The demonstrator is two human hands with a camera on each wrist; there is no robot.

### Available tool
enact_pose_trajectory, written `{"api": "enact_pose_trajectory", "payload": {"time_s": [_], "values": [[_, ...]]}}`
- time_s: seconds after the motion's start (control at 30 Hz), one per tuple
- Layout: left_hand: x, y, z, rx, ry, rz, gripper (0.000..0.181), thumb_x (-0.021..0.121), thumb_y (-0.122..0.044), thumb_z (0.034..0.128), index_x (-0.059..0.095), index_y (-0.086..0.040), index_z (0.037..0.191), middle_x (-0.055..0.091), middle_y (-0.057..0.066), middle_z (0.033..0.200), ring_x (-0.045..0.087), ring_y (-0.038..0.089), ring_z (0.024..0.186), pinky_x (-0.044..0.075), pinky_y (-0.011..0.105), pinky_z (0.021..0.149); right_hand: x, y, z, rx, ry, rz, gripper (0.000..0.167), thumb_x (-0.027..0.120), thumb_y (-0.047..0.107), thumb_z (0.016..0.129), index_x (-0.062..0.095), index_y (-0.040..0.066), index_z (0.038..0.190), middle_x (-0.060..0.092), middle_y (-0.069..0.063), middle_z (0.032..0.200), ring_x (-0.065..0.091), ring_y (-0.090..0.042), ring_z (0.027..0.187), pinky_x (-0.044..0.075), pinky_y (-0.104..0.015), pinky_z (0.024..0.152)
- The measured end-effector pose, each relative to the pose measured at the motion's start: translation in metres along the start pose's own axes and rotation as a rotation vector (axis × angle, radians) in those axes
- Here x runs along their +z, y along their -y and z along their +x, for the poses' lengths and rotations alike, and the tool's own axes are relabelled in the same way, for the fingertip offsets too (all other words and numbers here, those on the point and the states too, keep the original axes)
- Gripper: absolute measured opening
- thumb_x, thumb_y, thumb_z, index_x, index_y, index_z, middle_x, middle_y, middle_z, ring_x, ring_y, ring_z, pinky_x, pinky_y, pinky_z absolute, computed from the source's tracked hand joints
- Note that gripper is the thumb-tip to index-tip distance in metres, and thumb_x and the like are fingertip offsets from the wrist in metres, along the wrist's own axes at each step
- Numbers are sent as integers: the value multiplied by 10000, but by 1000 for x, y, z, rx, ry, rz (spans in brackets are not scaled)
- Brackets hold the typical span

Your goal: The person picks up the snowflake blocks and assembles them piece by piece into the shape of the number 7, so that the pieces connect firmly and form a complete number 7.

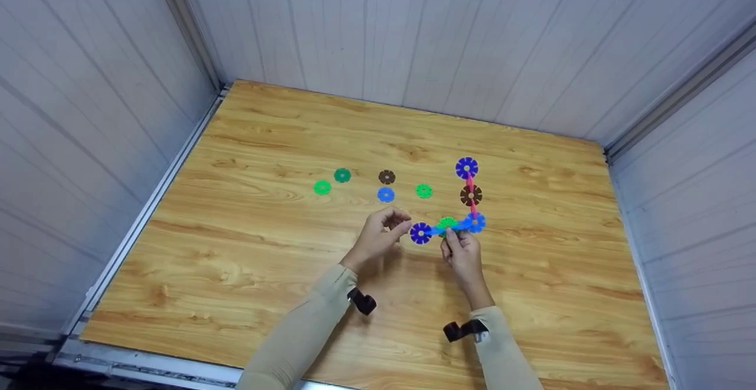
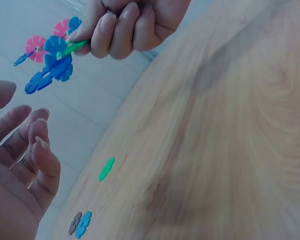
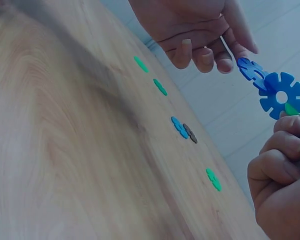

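Observation:
My right hand [image 1: 464, 257] pinches the green disc [image 1: 447, 223] of a chain of slotted discs. From there the chain runs left through a light blue disc to a dark blue disc [image 1: 421, 233], and right to a blue disc [image 1: 475, 222]. Beyond that it turns away through pink pieces and a brown disc [image 1: 471, 195] to a dark blue disc [image 1: 466, 168] at the far end. My left hand [image 1: 381, 233] is just left of the near dark blue disc, fingers loosely bent and holding nothing; the left wrist view shows a gap between this hand [image 2: 25, 160] and the chain [image 2: 55, 60].
Loose discs lie on the wooden table [image 1: 236, 248] beyond my hands: light green [image 1: 322, 187], dark green [image 1: 342, 175], brown [image 1: 387, 176], blue [image 1: 385, 194] and another light green [image 1: 423, 191]. Pale panel walls [image 1: 354, 29] stand at the back and both sides.

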State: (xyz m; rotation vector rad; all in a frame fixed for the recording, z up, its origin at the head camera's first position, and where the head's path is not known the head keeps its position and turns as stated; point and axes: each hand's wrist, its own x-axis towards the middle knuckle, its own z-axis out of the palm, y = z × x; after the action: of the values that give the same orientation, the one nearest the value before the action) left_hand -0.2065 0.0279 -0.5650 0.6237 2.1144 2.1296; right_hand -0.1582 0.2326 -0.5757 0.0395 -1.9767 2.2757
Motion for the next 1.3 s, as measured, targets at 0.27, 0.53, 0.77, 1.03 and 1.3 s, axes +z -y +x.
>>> {"api": "enact_pose_trajectory", "payload": {"time_s": [0.27, 0.53, 0.77, 1.03, 1.3], "values": [[-19, 21, 24, -57, -120, 183, 165, 685, -3, 897, 645, 80, 1034, 609, 74, 859, 535, 164, 735, 439, 232, 641, -2, 4, 2, 4, -13, 6, 294, 475, 114, 1057, 479, 17, 779, 443, -9, 569, 344, -56, 435, 260, -179, 392], [-29, 39, 48, -282, -250, 475, 259, 675, -61, 876, 647, 5, 1125, 606, 43, 865, 545, 157, 697, 452, 299, 599, -5, 5, -1, 12, -11, 12, 297, 473, 118, 1058, 466, 7, 783, 442, -14, 567, 348, -55, 432, 261, -180, 390], [-29, 53, 61, -375, -255, 595, 388, 650, -140, 906, 598, -41, 1278, 629, 78, 1020, 624, 231, 869, 521, 414, 720, -5, 6, 0, 13, 7, 22, 288, 471, 100, 1056, 473, 26, 777, 449, 0, 568, 340, -47, 434, 251, -175, 396], [-27, 59, 67, -453, -241, 725, 434, 679, -301, 930, 584, -70, 1285, 623, 86, 1149, 642, 276, 950, 530, 464, 779, -4, 4, -1, 15, 13, 15, 270, 477, 90, 1052, 484, -3, 799, 455, 1, 580, 351, -48, 442, 265, -174, 400], [-20, 60, 68, -440, -218, 829, 410, 699, -346, 933, 588, -57, 1202, 600, 105, 1115, 640, 304, 934, 535, 453, 773, -4, 4, -2, 35, -2, 9, 268, 478, 96, 1052, 487, 22, 794, 455, -15, 579, 346, -66, 445, 262, -183, 400]]}}
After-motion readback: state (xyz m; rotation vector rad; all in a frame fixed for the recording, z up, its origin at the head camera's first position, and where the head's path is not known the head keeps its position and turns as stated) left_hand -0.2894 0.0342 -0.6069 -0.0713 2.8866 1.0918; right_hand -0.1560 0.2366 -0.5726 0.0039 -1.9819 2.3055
